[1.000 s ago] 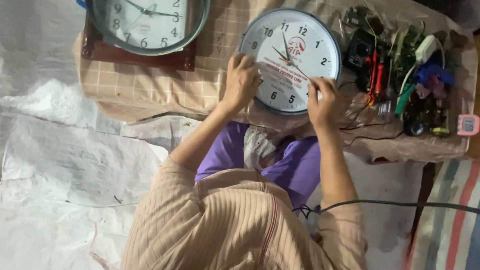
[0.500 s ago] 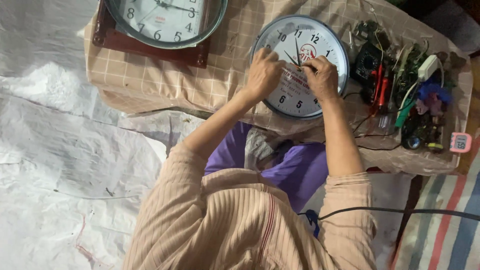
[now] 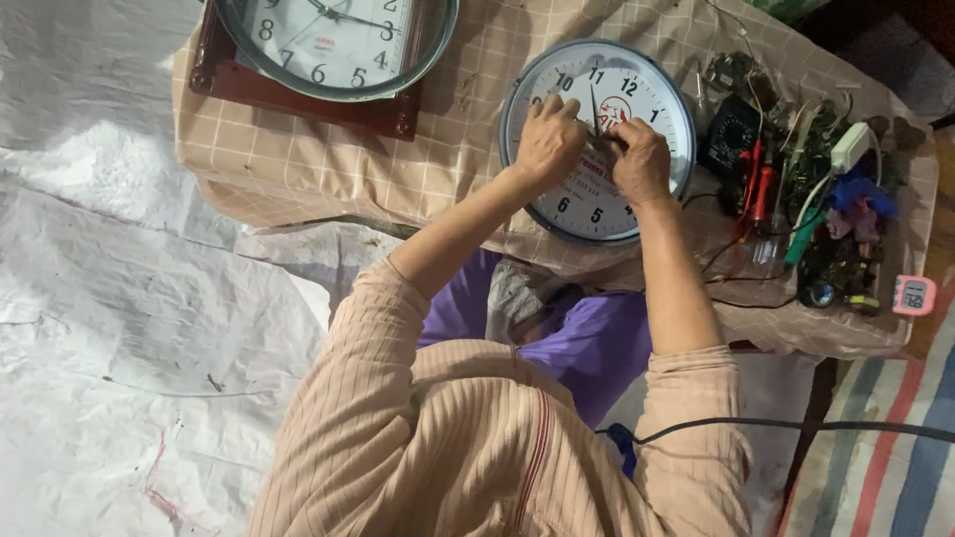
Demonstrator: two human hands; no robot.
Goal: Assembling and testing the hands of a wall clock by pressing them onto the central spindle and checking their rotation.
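Both hands moved to the round clock's (image 3: 597, 139) centre; its twelve points up-right.

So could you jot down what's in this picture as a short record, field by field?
Place: low table under a checked cloth, pale sheeting on the floor
Left hand: fingers on the face of the round white wall clock, near its centre
Right hand: also on that clock face, by the hands
Other clock: wood-framed wall clock at the table's far left, partly out of view
Beside the clock: multimeter, red-handled tools, tangled wires and parts
Table's right edge: small pink digital timer
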